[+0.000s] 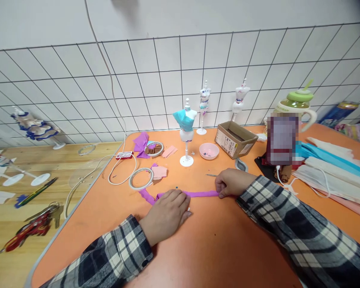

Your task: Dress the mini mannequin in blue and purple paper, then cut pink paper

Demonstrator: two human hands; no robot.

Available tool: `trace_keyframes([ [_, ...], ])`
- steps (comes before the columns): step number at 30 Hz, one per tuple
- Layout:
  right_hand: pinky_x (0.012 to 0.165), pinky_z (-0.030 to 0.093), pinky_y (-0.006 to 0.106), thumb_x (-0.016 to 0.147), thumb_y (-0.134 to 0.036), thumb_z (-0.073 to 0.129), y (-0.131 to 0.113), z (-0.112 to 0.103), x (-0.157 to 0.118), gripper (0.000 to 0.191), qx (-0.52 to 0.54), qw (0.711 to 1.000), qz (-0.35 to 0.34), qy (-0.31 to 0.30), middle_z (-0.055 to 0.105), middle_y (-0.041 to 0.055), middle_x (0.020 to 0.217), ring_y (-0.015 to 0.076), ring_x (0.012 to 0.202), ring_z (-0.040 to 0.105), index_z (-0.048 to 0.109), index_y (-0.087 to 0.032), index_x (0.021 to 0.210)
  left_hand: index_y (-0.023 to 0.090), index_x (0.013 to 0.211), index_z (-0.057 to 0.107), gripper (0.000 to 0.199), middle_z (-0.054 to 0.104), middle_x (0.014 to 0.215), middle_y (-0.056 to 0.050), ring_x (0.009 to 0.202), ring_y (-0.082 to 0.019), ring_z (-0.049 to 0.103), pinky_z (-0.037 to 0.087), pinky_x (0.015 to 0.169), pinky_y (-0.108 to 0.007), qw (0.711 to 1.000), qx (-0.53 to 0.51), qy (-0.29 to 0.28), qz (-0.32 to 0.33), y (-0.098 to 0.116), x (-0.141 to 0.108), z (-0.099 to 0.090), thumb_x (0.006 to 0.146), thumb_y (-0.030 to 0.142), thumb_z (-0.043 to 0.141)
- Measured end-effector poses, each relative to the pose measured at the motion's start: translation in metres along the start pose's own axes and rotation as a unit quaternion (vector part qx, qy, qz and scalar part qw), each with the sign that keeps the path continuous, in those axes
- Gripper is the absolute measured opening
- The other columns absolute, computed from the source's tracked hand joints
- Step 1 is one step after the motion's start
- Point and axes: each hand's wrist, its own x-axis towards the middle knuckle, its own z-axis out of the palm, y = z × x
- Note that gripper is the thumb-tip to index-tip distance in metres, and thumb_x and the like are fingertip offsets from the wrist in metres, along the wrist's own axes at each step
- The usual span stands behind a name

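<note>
A narrow purple strip of crepe paper or fabric lies stretched across the orange table. My left hand is flat on it with the fingers extended, pressing it to the tabletop. The strip's crumpled tail comes out to the left of that hand. At the strip's right end, my right hand pinches it between thumb and curled fingers. Beyond the hands, a small white dress form stands upright with a turquoise piece draped over its chest. A thin pointed tool lies just left of my right hand.
Tape rolls, purple and pink scraps and a cable lie at left. Behind are a pink bowl, a cardboard box and more dress forms. A phone, jug and folded strips stand right.
</note>
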Motion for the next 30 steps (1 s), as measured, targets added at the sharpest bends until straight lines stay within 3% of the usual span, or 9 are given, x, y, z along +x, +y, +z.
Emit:
trace_keyframes([
  [5,0.054,0.034,0.023,0.069,-0.029,0.069,-0.004,-0.002,-0.002,0.013,-0.015,1.000,0.000,0.008,0.072,-0.0027,0.076,0.0137,0.070,0.063,0.074,-0.025,0.080,0.019,0.128,0.055,0.038,0.059,0.093,-0.008,0.095,-0.026,0.054,0.041,0.095,-0.047,0.999,0.031,0.016,0.007,-0.003,-0.001,0.002,0.099,0.041,0.044],
  [11,0.055,0.034,0.024,0.074,-0.023,0.057,-0.016,0.008,-0.003,0.017,-0.052,0.998,0.001,0.042,0.073,-0.0012,0.083,0.0154,0.072,0.062,0.072,-0.026,0.081,0.019,0.117,0.061,0.033,0.059,0.090,-0.007,0.091,-0.024,0.053,0.039,0.097,-0.045,0.999,0.042,0.009,-0.003,-0.002,0.000,-0.003,0.099,0.041,0.043],
  [17,0.058,0.033,0.028,0.076,-0.026,0.057,-0.019,0.008,-0.006,0.014,-0.097,0.993,0.026,0.066,0.071,0.0059,0.083,0.0211,0.078,0.063,0.070,-0.022,0.077,0.015,0.115,0.059,0.028,0.062,0.101,-0.009,0.091,-0.023,0.053,0.040,0.078,-0.038,0.998,0.057,0.007,0.000,0.004,0.001,-0.003,0.101,0.026,0.036],
  [21,0.061,0.034,0.028,0.076,-0.025,0.055,-0.020,0.008,-0.008,0.015,-0.111,0.991,0.023,0.067,0.071,0.0056,0.084,0.0209,0.079,0.062,0.070,-0.023,0.079,0.016,0.109,0.060,0.030,0.061,0.091,-0.006,0.083,-0.022,0.053,0.038,0.073,-0.038,0.998,0.054,-0.022,-0.007,0.005,0.001,-0.004,0.102,0.031,0.036],
  [26,0.061,0.034,0.028,0.077,-0.024,0.055,-0.021,0.009,-0.009,0.016,-0.120,0.990,0.022,0.068,0.071,0.0068,0.085,0.0213,0.080,0.063,0.070,-0.022,0.080,0.017,0.132,0.050,0.044,0.060,0.098,-0.008,0.089,-0.024,0.052,0.039,0.076,-0.039,0.999,0.033,-0.029,0.006,0.005,0.004,-0.009,0.097,0.044,0.044],
  [30,0.059,0.033,0.028,0.078,-0.024,0.054,-0.023,0.009,-0.008,0.015,-0.127,0.989,0.030,0.073,0.070,0.0084,0.084,0.0232,0.080,0.063,0.069,-0.021,0.080,0.019,0.126,0.055,0.040,0.059,0.096,-0.008,0.087,-0.024,0.052,0.039,0.075,-0.040,0.999,0.042,-0.029,-0.007,0.006,0.005,-0.009,0.099,0.044,0.041],
])
